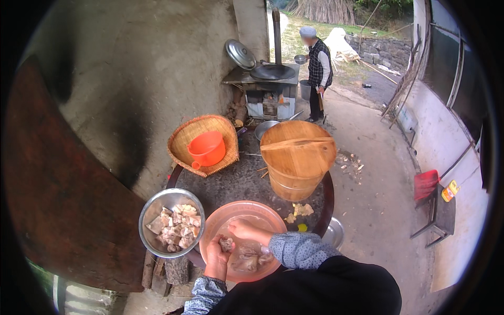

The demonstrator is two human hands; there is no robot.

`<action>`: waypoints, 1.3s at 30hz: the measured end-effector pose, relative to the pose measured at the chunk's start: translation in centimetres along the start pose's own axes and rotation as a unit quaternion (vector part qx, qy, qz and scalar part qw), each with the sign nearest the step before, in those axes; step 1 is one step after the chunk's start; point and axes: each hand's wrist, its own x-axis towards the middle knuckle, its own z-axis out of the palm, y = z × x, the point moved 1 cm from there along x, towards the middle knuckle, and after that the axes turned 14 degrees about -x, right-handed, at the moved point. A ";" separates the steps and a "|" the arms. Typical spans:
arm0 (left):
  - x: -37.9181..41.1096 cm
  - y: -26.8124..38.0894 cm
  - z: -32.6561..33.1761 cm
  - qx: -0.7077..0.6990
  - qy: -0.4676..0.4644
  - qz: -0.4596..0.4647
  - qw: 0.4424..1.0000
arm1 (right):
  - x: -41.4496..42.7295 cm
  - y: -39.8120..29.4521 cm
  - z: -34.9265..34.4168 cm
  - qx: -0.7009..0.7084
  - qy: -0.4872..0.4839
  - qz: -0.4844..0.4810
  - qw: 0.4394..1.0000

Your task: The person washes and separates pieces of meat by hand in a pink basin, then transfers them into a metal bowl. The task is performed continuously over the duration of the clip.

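Observation:
A pink plastic basin (212, 214) of cloudy water sits at the near edge of a round dark table, with pieces of meat (249, 260) lying in it. My left hand (217, 254) is over the basin's left side, its fingers closed around a small chunk of meat (226, 244). Across from it, my right hand (245, 229) is at the water inside the basin, fingers curled; whether anything is in them is hidden. Left of the basin stands a stainless steel bowl (149, 204) heaped with cut meat pieces (181, 226).
Beyond are a lidded wooden steamer barrel (295, 157) and a woven bamboo basket (181, 134) holding an orange plastic ladle (208, 149). Ginger (302, 209) lies on the table (236, 181). Farther off, a person (319, 65) holding a pan stands by a wood stove (271, 94).

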 end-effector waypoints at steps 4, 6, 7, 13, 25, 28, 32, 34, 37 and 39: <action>1.1 -0.9 0.3 0.014 -0.038 -0.041 0.998 | -0.6 -0.3 1.4 0.283 -0.009 0.047 0.958; 0.6 -1.4 1.1 0.011 -0.046 -0.019 0.999 | -2.9 -2.5 0.7 0.274 -0.026 -0.006 0.961; 0.4 -1.4 1.6 0.023 -0.067 -0.013 0.997 | -2.8 -2.3 0.7 0.286 -0.024 0.000 0.958; -1.2 -1.7 2.8 0.254 -0.057 0.213 0.942 | -0.9 0.6 -0.3 -0.164 0.113 0.004 0.980; -7.0 -1.2 6.0 0.615 -0.176 0.596 0.486 | -2.2 2.5 2.2 -0.390 0.017 -0.090 0.916; -5.7 -0.8 5.6 0.588 -0.192 0.646 0.446 | -3.4 1.6 1.2 -0.392 0.008 -0.066 0.918; -4.2 -0.3 4.1 0.342 -0.099 0.364 0.860 | -5.4 -1.1 -0.7 -0.451 -0.038 -0.094 0.887; -3.5 1.5 3.9 0.189 -0.056 0.248 0.949 | -4.3 -0.2 -0.8 -0.425 -0.052 -0.005 0.904; -3.9 4.4 3.9 -0.065 -0.032 0.084 0.994 | -3.9 1.1 -0.6 -0.421 -0.048 0.029 0.905; -3.7 6.0 3.2 -0.105 -0.078 0.093 0.987 | -4.1 1.4 -0.9 -0.427 -0.037 0.020 0.903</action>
